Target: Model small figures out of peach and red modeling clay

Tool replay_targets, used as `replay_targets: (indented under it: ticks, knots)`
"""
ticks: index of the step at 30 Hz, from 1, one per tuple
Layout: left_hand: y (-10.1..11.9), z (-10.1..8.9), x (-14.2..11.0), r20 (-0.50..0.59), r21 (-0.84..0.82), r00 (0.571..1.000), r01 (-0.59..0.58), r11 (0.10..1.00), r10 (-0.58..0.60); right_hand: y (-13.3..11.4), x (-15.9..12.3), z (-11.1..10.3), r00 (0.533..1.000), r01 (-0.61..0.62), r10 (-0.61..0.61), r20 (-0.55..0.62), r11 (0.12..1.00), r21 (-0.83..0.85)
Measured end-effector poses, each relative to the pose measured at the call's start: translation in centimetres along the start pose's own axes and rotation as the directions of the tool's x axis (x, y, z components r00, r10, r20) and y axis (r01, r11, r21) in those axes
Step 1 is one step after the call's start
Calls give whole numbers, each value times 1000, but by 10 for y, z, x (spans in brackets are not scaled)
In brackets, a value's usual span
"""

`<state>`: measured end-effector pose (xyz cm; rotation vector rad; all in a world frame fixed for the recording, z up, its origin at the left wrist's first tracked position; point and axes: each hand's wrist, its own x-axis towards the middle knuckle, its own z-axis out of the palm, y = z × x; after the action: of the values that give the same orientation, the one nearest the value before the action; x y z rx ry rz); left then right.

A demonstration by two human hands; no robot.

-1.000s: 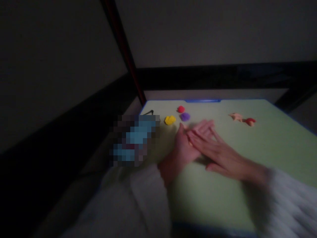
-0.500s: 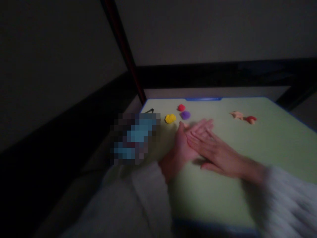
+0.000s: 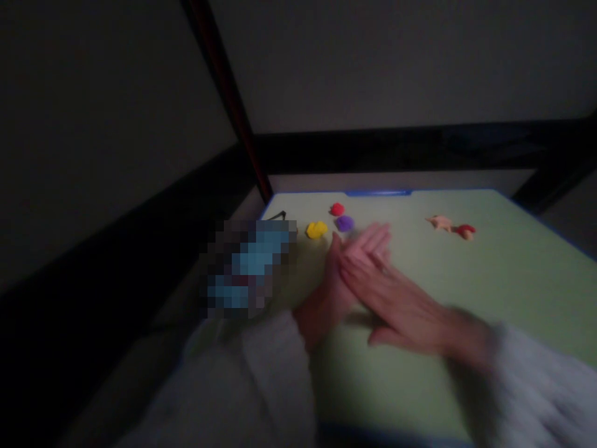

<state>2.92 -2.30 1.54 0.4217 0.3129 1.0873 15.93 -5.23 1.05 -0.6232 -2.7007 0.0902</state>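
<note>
My left hand [image 3: 342, 280] is palm up above the board, its fingers stretched out toward the far right and its thumb raised. Across its palm lies my right hand [image 3: 396, 298], palm down with straight fingers, the thumb apart from them. Both are slightly smeared by motion. Whatever may be between the palms is hidden. Just beyond my left hand sit a yellow modelling clay lump [image 3: 316, 229], a purple clay lump [image 3: 345, 223] and a red clay lump [image 3: 337, 209].
The pale green board [image 3: 513, 292] has a blue rim and a blue handle [image 3: 379, 193] at its far edge. Farther right stand a peach clay shape [image 3: 441, 222] and a small red-topped clay mushroom [image 3: 466, 231]. A blurred-out blue item [image 3: 261, 252] is at the left edge.
My right hand has slid back a little across my left palm, toward my body. The whole view has shifted slightly; the clay pieces keep their places on the board.
</note>
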Motion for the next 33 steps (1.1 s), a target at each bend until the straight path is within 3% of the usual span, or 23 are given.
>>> replay_targets:
  ticks: [5, 10, 14, 18, 23, 26, 28, 30, 33]
  knots:
    - [-4, 1, -3, 43, -35, 997, 62, 997, -61, 6, 1, -3, 997, -69, 71, 32, 996, -60]
    - [0, 4, -3, -55, 8, 998, 31, 999, -30, 8, -1, -3, 999, 2, -2, 49, 1000, -9]
    - [1, 10, -4, -105, -44, 991, 76, 996, -80, 9, -4, -3, 994, -99, 96, -52, 993, -60]
    - [0, 11, -5, -108, -33, 993, 42, 999, -45, 11, -5, -3, 999, -1, 2, 47, 1000, -15]
    - [-2, 12, -6, -155, -50, 982, 99, 994, -106, 20, -8, -3, 987, -161, 158, -44, 983, -90]
    - [-3, 9, -5, -173, -33, 984, 45, 998, -50, 13, -5, -1, 997, -65, 65, 31, 998, -20]
    - [-2, 6, -3, -176, -40, 984, 6, 999, -13, 8, -3, 0, 998, -57, 57, 17, 997, 49]
    - [-1, 3, -1, -160, -63, 987, 22, 998, -32, 10, -4, 0, 991, -111, 121, -59, 984, 139]
    - [-3, 4, -1, -81, -101, 993, 82, 991, -90, 22, -5, -1, 942, -241, 291, -167, 933, 266]
